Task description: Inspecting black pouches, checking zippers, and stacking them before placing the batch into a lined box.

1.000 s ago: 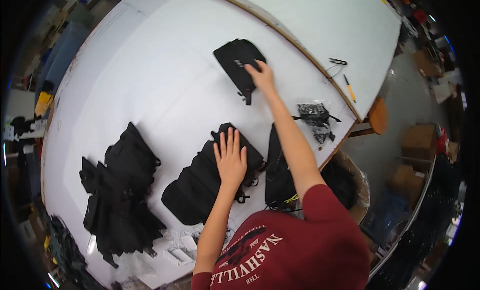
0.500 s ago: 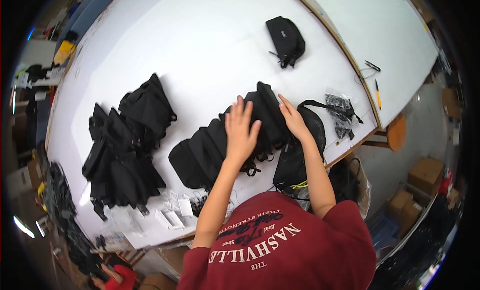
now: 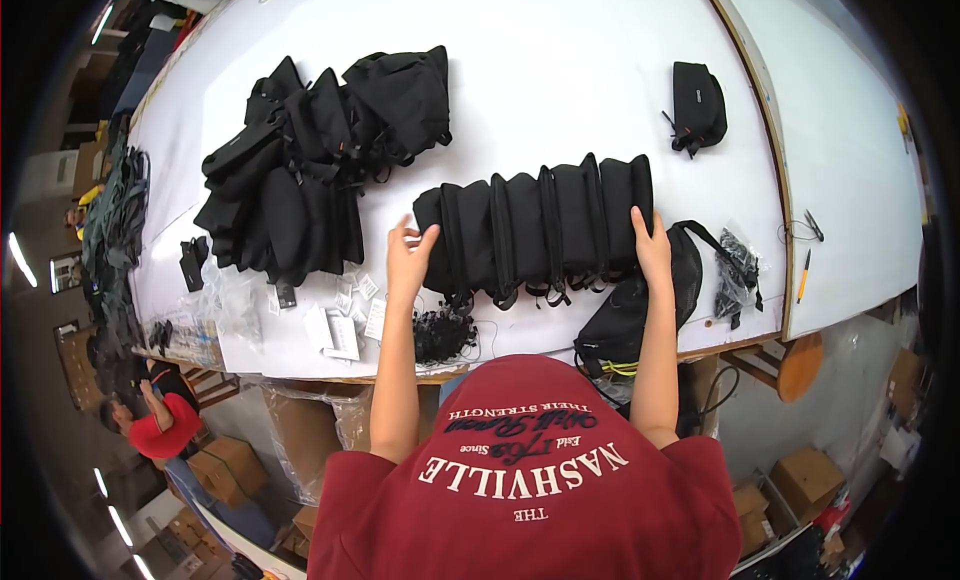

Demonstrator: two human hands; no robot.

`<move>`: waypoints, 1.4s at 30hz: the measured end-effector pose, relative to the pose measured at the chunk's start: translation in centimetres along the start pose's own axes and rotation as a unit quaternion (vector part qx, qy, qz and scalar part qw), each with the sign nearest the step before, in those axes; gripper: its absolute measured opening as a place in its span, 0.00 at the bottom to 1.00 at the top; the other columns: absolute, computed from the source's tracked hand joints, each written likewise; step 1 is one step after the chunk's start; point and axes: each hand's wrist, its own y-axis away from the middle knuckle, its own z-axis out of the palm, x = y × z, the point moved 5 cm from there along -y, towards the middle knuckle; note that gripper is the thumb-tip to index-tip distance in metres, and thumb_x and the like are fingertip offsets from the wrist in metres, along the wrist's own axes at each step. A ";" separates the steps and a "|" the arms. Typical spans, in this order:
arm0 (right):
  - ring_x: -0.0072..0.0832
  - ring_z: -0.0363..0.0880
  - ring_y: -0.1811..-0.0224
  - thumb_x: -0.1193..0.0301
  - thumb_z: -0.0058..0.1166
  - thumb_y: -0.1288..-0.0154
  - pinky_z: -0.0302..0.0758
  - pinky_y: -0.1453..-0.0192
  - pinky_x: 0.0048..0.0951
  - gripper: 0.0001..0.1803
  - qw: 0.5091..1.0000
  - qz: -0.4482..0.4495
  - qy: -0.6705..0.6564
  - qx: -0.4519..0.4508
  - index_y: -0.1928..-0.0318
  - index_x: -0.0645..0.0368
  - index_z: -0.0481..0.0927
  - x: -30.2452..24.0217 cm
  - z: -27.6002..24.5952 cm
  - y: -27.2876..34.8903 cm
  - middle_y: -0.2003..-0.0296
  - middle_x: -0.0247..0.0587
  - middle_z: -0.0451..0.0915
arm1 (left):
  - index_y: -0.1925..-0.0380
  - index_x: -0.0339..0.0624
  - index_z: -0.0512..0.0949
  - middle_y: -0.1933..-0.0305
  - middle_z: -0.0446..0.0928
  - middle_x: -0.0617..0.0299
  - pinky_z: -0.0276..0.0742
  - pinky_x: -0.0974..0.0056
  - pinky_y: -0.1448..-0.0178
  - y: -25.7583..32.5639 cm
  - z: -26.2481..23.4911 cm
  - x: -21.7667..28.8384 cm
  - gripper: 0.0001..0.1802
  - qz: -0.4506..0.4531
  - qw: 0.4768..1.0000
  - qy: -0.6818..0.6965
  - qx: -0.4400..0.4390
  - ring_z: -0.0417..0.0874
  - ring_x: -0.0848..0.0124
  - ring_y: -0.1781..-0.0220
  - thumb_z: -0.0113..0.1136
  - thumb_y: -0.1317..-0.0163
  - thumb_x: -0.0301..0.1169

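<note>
A row of black zip pouches (image 3: 520, 225) stands packed side by side on the white table in front of me, with small straps along their near edges. My left hand (image 3: 408, 260) is at the row's left end, fingers apart and the thumb against the end pouch. At the opposite end, my right hand (image 3: 652, 252) has its thumb on the front of the last pouch and its fingers along the outer side. Beside my right forearm lies a black bag (image 3: 640, 310) with a strap and a bit of yellow-green trim.
A heap of black bags (image 3: 300, 170) lies to the left. One separate pouch (image 3: 697, 105) is at the far right. White tags (image 3: 340, 335), black cords (image 3: 443, 333), a clear bag of small parts (image 3: 735, 275) and an orange-handled tool (image 3: 804, 277) lie around. A person in red (image 3: 165, 420) is at lower left.
My hands have moved from the top and right of the pouches to the row's two ends. The row now looks straighter and more upright. The whole view has turned.
</note>
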 end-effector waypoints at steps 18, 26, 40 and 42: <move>0.35 0.81 0.53 0.55 0.73 0.55 0.75 0.47 0.30 0.40 0.987 -0.008 -0.110 -0.120 0.48 0.72 0.75 -2.5 1.4 1.3 0.54 0.51 0.80 | 0.43 0.31 0.67 0.45 0.76 0.47 0.72 0.61 0.40 -1.8 7.4 2.3 0.53 0.075 0.980 0.077 -0.168 0.78 0.58 0.43 0.80 0.67 0.48; 0.34 0.79 0.50 0.58 0.70 0.49 0.73 0.43 0.28 0.39 0.967 0.043 -0.180 -0.173 0.44 0.74 0.71 -2.3 1.0 3.0 0.51 0.50 0.79 | 0.43 0.33 0.69 0.45 0.76 0.49 0.71 0.62 0.39 -0.6 7.9 3.6 0.48 0.041 0.974 0.093 -0.203 0.77 0.59 0.43 0.80 0.64 0.43; 0.32 0.76 0.46 0.69 0.66 0.45 0.67 0.37 0.31 0.32 0.958 -0.157 -0.192 -0.143 0.42 0.70 0.71 -11.4 4.5 8.3 0.47 0.45 0.77 | 0.52 0.32 0.77 0.53 0.81 0.49 0.74 0.62 0.43 3.7 -6.5 4.0 0.36 0.131 0.951 0.257 -0.107 0.82 0.63 0.51 0.77 0.62 0.39; 0.32 0.80 0.52 0.71 0.61 0.39 0.76 0.47 0.29 0.26 0.945 -0.147 -0.203 -0.211 0.43 0.70 0.71 -15.0 6.1 12.1 0.49 0.46 0.77 | 0.53 0.29 0.75 0.53 0.80 0.47 0.75 0.61 0.45 6.3 -12.1 3.3 0.40 0.156 0.959 0.238 0.017 0.81 0.60 0.51 0.79 0.64 0.42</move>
